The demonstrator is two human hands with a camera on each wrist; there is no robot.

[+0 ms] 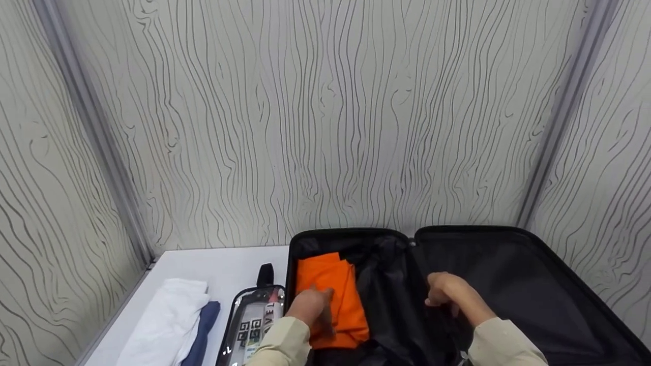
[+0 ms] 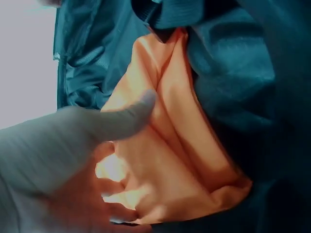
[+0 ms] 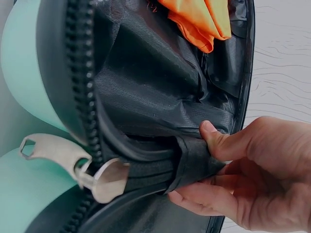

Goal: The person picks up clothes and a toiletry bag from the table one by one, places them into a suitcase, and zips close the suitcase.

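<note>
1. Head view: the left hand [image 1: 309, 305] lay unclenched over the folded orange garment [image 1: 351, 305]; the right hand [image 1: 447, 290] was at the garment's three o'clock, its fingers bent. The garment sat in the left half of the open black suitcase [image 1: 351, 231], with a clear toiletry pouch [image 1: 241, 312] outside, towards eight o'clock. A flat palm seemed likelier than fingertips to settle the folds evenly.
2. Left wrist view: the thumb reached in from nine o'clock, gripping nothing visible; whether it pressed the fabric, I could not tell. A dark ribbed band [image 2: 177, 14] met the garment's twelve o'clock tip, a spot worth checking for snags.
3. Right wrist view: the right hand, at four o'clock, pinched a black fabric flap [image 3: 197, 153]; a light, steady hold probably suited it. The garment showed at one o'clock.
</note>
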